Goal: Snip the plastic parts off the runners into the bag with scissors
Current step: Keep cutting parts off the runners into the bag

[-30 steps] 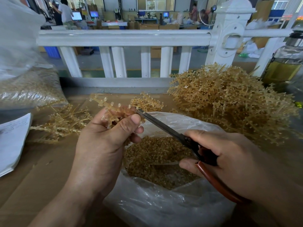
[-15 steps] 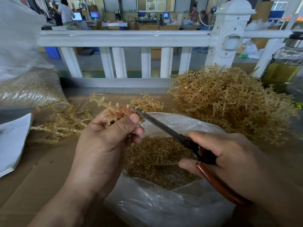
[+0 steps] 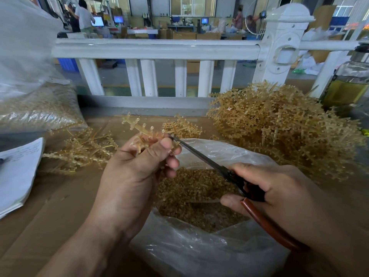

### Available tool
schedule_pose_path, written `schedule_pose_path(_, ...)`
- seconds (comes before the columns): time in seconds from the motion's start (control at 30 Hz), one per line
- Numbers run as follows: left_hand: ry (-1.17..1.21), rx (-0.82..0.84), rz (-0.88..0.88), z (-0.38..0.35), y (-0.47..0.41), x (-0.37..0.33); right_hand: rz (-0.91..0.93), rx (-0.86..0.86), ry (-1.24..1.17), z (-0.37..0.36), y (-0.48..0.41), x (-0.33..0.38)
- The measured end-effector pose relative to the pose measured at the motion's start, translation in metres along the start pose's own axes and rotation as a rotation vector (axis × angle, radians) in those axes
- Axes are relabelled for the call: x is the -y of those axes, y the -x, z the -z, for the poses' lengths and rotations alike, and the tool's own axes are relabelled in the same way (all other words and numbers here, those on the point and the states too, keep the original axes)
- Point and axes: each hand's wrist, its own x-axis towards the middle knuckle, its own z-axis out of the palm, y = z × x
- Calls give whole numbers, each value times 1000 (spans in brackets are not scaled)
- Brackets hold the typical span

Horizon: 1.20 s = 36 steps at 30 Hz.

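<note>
Head view: my left hand (image 3: 131,176) holds a runner (image 3: 143,134), my right hand (image 3: 279,198) grips scissors (image 3: 201,156) over the bag (image 3: 199,246).

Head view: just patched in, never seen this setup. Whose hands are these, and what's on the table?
No machine: a person's two bare hands, filmed from a camera worn on the head, looking forward and down. The left hand grips a runner of amber plastic parts; the right hand holds scissors, tips at that runner. Beneath them sits an open clear bag of snipped parts. On the brown table: a large runner pile at right, a smaller pile at left, papers far left.
</note>
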Motion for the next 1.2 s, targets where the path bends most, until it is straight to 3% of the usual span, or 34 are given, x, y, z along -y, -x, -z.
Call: schedule_pose_path(1.2, -125, 3, -49, 3, 0, -1, 58, 0, -4, 2, -1, -3)
